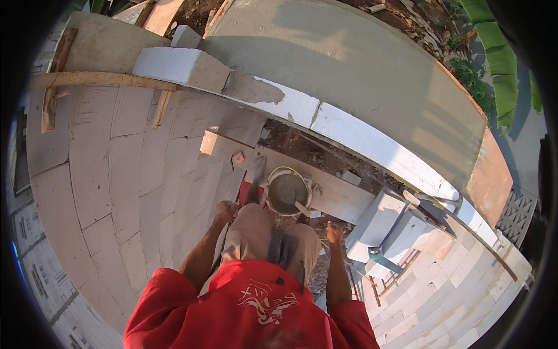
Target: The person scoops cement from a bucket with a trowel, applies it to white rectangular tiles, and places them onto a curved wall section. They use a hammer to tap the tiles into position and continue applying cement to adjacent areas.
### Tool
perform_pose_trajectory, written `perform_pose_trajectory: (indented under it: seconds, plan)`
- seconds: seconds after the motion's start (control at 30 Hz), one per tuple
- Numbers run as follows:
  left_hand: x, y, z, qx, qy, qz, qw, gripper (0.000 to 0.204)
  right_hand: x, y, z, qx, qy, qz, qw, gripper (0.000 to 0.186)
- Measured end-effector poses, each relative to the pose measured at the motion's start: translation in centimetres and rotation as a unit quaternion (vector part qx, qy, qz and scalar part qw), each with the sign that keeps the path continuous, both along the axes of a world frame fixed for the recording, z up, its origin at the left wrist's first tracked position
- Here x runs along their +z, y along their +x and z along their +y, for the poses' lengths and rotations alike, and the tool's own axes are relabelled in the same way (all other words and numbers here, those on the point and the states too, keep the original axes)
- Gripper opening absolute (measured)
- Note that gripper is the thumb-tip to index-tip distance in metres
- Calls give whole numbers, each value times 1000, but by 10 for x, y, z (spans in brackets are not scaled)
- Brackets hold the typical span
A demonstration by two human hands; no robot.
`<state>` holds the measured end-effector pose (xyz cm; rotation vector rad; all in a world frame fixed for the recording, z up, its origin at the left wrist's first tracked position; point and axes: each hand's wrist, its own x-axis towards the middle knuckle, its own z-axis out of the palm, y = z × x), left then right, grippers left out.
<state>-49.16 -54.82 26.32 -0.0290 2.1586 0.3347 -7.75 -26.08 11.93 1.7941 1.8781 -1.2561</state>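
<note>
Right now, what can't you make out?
All head view:
- Tool: far end hidden by grey mix.
- Right foot: partly hidden by bucket.
- Left hand, right hand: too small to tell whether either grips anything.
- Large green leaf: cut off by upper edge.

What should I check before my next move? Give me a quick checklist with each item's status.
1. Bucket between your feet: ok.
2. Grey mix in the bucket: ok.
3. Tool handle exposed at the bucket's rim: ok.
4. Tape measure apart from your left foot: ok, though close by.
5. Plank firmly supported: cannot tell; its supports aren't clear.
6. Left hand empty: cannot tell; the fingers are curled.
</note>
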Motion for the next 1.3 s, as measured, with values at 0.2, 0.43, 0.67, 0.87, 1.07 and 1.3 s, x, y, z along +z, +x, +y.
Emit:
perform_pose_trajectory:
  seconds: [0.2,0.43,0.67,0.87,1.07,1.3]
  plan:
    - [-155,17,42,40,63,-111,991,59,-84,5,-9,-3,3,-54,999,66]
    - [-297,18,-24,4,-18,-31,999,66,-178,-78,-63,-14,-203,-118,972,90]
    - [-299,19,51,10,-11,-128,992,76,-262,-67,-60,133,-171,-92,972,65]
    - [-325,41,31,19,-59,-204,977,84,-172,-116,-69,245,-158,-187,938,95]
    - [-346,53,43,20,-66,-228,971,86,-180,-118,-76,347,-144,-163,912,84]
    - [-372,55,30,-37,-72,-250,965,82,-122,-184,-49,148,-364,-172,903,36]
